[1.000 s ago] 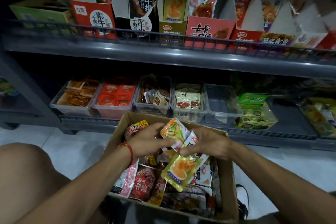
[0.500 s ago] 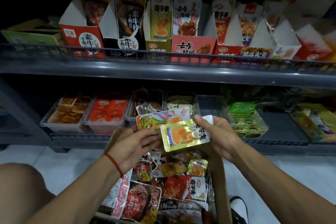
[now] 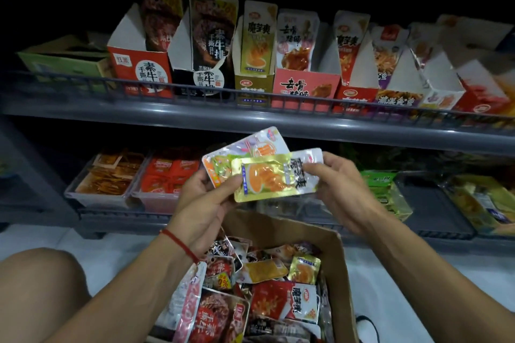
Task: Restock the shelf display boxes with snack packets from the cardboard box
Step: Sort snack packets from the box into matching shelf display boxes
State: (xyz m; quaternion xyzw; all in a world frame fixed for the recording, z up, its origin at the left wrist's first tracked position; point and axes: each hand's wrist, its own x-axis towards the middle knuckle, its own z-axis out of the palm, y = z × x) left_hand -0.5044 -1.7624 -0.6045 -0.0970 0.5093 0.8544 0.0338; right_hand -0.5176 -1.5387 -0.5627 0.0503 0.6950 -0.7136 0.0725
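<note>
Cardboard box now sits low in frame; both hands have lifted out. Left hand closed around a fanned stack, right hand pinching the gold packet mid-frame. Matching gold display box, upper centre, looks like the target.

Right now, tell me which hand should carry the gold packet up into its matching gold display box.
Right. The right hand pinches the gold packet by its end, below the gold display box; the left hand also holds an orange-green packet.
</note>
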